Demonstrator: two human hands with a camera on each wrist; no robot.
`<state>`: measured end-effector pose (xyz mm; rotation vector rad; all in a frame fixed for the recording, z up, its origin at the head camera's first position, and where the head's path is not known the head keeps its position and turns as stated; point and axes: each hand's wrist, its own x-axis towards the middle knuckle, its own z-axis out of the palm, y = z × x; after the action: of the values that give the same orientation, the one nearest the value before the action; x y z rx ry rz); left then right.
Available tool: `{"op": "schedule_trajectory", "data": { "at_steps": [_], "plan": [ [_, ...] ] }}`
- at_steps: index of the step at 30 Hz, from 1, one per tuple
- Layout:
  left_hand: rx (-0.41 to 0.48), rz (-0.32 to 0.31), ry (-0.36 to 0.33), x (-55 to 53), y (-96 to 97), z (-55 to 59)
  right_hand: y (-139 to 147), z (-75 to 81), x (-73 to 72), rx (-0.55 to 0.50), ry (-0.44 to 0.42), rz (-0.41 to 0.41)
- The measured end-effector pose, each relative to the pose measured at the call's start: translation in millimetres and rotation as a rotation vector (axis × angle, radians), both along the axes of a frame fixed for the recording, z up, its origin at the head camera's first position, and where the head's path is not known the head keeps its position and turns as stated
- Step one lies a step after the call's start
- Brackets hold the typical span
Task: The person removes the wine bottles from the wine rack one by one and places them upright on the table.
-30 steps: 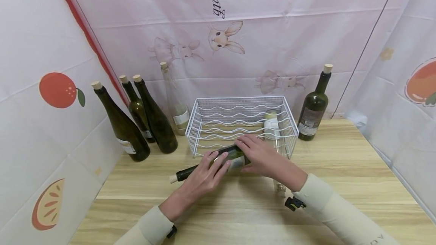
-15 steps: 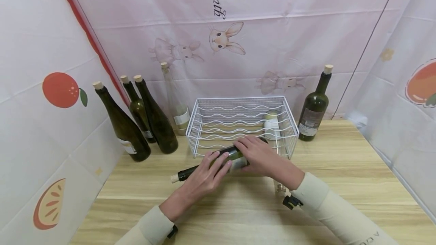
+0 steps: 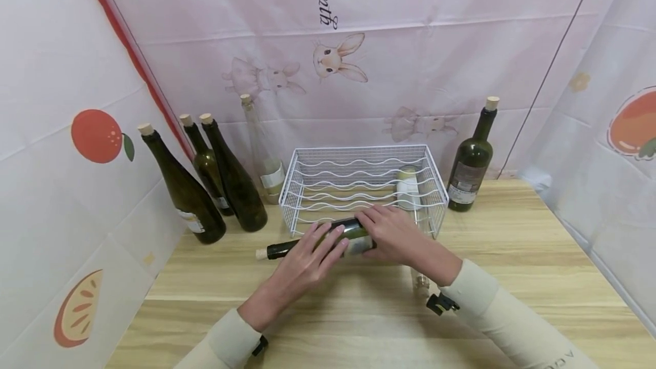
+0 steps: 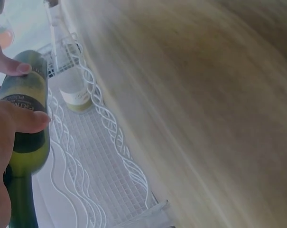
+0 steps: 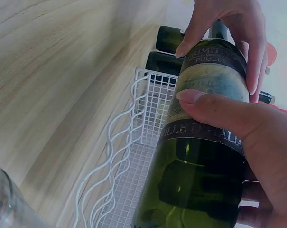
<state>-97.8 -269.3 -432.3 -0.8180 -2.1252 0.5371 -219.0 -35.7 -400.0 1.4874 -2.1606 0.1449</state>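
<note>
Both hands hold a green wine bottle (image 3: 353, 231) lying almost level in front of the white wire rack (image 3: 288, 209), its corked neck pointing left. The left hand (image 3: 309, 255) grips it near the shoulder, thumb on the label in the left wrist view. Round the base end curls the right hand (image 3: 392, 235); in the right wrist view its thumb presses the label (image 5: 205, 78). A clear bottle (image 3: 408, 188) lies in the rack's right end, its neck sticking out toward the front and partly hidden behind the right forearm.
Several corked bottles stand left of the rack: dark green bottles (image 3: 192, 204) and a clear one (image 3: 271, 175). Another dark green bottle (image 3: 468, 172) stands to its right. The wooden table (image 3: 512, 255) is bounded by printed cloth walls at the back and sides.
The held bottle was tilted with its neck toward the front; its neck has swung up and back, bringing it closer to level. Both hands keep their grip and have barely shifted.
</note>
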Motion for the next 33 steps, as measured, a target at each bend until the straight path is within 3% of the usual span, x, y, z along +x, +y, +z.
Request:
{"op": "schedule_trajectory", "data": {
  "at_steps": [7, 14, 21, 27, 33],
  "plan": [
    [-0.008, 0.013, -0.006, 1.4, 0.1, 3.2, 3.5, 4.7, 2.5, 0.002, 0.059, -0.014],
    [-0.025, -0.021, 0.082, -3.2, 3.3, 4.6, 9.9, 3.8, 3.2, -0.010, 0.081, -0.034],
    [0.015, -0.036, 0.068, -5.4, 4.2, 17.2, 19.6, 8.5, 3.6, -0.037, 0.144, -0.080],
    [0.080, -0.066, 0.084, -3.6, 1.5, 26.6, 32.0, 14.3, -1.9, -0.071, 0.068, -0.118],
    [0.125, -0.085, 0.086, 0.7, -0.8, 27.7, 44.9, 17.6, -6.7, -0.113, 0.028, -0.129]
  ]
}}
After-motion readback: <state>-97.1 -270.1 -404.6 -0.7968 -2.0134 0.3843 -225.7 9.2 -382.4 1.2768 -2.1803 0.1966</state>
